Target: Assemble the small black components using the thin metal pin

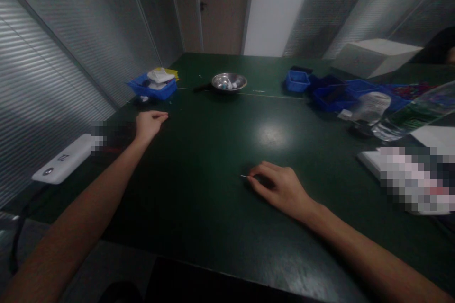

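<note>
My left hand (148, 124) reaches over the far left of the dark green table, thumb and fingertips pinched together. A tiny dark speck shows at those fingertips, too small to name. Close beyond this hand stands a blue basket (167, 91) with white items piled in it. Nearer to me, right of the middle, my right hand (280, 187) hovers low over or rests on the tabletop; I cannot tell which. Its thumb and forefinger pinch a short, thin silvery-white piece (243, 176) that sticks out to the left. The rest of that piece is hidden by the fingers.
A metal bowl (229, 91) with small white items sits at the back centre. Several blue baskets (297, 81), a clear plastic bottle (408, 116) and a white box (377, 59) line the right. A white power strip (66, 158) lies at the left edge.
</note>
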Demonstrator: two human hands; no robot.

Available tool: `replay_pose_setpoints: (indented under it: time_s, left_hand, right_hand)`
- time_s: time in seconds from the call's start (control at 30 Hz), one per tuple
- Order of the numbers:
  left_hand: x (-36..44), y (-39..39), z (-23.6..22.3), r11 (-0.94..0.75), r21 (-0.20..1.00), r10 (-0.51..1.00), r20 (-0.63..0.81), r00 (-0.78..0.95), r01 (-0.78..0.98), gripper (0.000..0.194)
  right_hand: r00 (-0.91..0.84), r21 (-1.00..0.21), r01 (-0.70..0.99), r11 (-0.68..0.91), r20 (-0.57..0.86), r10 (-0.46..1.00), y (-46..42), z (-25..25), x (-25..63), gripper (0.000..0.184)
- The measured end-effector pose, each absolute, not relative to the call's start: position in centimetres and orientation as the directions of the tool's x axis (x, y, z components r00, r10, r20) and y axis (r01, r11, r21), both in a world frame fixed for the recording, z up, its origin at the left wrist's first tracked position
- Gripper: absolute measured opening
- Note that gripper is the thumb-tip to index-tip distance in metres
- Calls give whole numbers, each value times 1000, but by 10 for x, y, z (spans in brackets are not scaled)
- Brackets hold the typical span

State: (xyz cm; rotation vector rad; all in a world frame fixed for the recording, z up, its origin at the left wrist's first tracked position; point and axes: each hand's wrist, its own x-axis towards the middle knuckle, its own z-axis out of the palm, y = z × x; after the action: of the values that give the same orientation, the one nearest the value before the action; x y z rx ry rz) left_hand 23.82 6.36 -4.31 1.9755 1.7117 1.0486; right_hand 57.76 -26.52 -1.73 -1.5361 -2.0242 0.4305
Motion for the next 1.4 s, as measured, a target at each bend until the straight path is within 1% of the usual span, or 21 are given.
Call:
replay_pose_setpoints:
  time_s: [0.13, 0.27, 0.43, 0.6, 0.7, 0.77, 0.87, 0.93, 1.03, 1.27, 1.4]
  left_hand:
    - [238, 67, -44, -155, 749, 972, 233, -38, 644, 21]
    - [238, 72, -46, -113, 812, 984, 171, -48, 573, 27]
    - [240, 74, -47, -119, 834, 981, 183, -66, 539, 24]
    - [242, 76, -49, -131, 876, 977, 194, -92, 463, 20]
    - [242, 76, -49, -131, 858, 976, 199, -88, 497, 21]
    - [242, 73, -49, -177, 786, 967, 252, -45, 592, 20]
    - [242, 67, -47, -324, 583, 914, 395, 89, 745, 17]
    - [242, 62, -46, -409, 441, 865, 467, 184, 799, 19]
    - [243, 57, -44, -472, 279, 818, 492, 298, 836, 26]
    - [250, 44, -35, -470, 73, 811, 430, 397, 880, 34]
    - [256, 33, -27, -449, 20, 817, 415, 401, 893, 31]
  right_hand:
    - [-186, -564, 773, 291, 237, 954, -265, -18, 578, 21]
    - [-191, -555, 779, 292, 234, 953, -265, -18, 579, 21]
    - [-186, -550, 784, 288, 234, 954, -265, -19, 578, 21]
    - [-187, -557, 778, 290, 235, 954, -265, -18, 577, 21]
    - [-190, -565, 774, 285, 222, 956, -265, -16, 577, 21]
    - [-191, -565, 774, 284, 219, 957, -265, -16, 577, 21]
    - [-193, -559, 777, 290, 226, 955, -266, -16, 578, 20]
    - [-194, -557, 778, 291, 227, 954, -266, -17, 578, 20]
    - [-192, -556, 780, 289, 227, 955, -265, -17, 578, 20]
    - [-190, -558, 780, 283, 219, 957, -264, -17, 577, 20]
    - [-191, -550, 786, 282, 218, 957, -265, -17, 577, 20]
